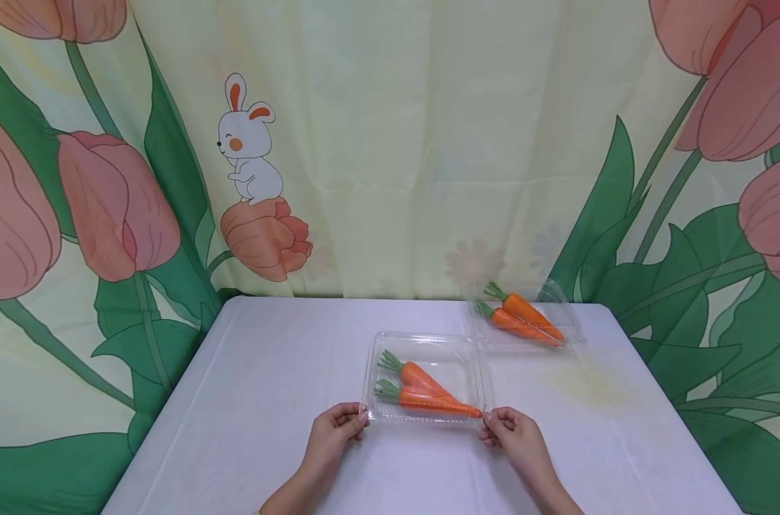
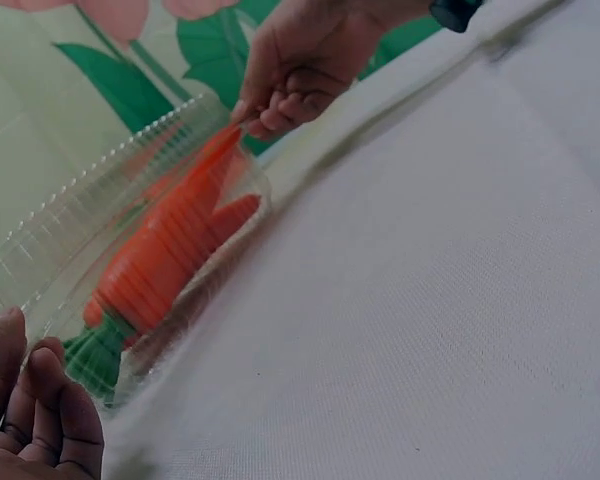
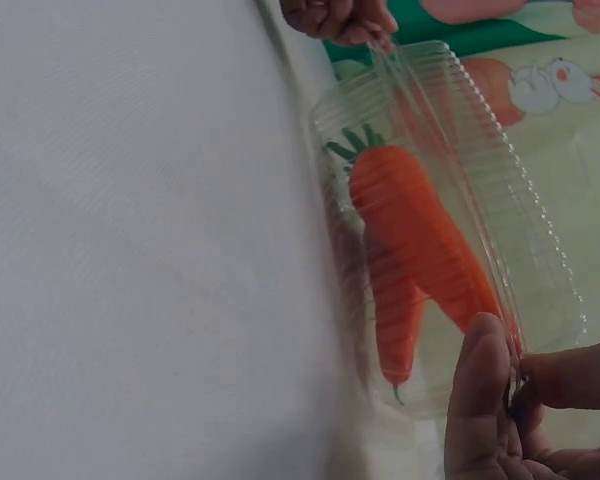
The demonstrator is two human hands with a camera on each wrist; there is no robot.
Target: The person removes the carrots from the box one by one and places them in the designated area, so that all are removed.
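A clear plastic clamshell box (image 1: 429, 345) stands near the middle of the table, its lid down over two orange carrots (image 1: 422, 379) with green tops. I cannot tell whether its rim is fully pressed together. My left hand (image 1: 338, 433) pinches the near left corner of the rim between thumb and fingers. At the near right corner, beside the carrot tips, my right hand (image 1: 515, 433) pinches the rim likewise. In the right wrist view the carrots (image 3: 405, 220) show through the ribbed side wall, and the right thumb and fingers (image 3: 480, 370) grip the edge.
Behind and to the right, near the table's far edge, sits a second clear box (image 1: 573, 325) with two carrots (image 1: 525, 311) inside. A white cloth covers the table (image 1: 267, 357). A curtain (image 1: 377, 143) printed with tulips and a rabbit hangs behind it.
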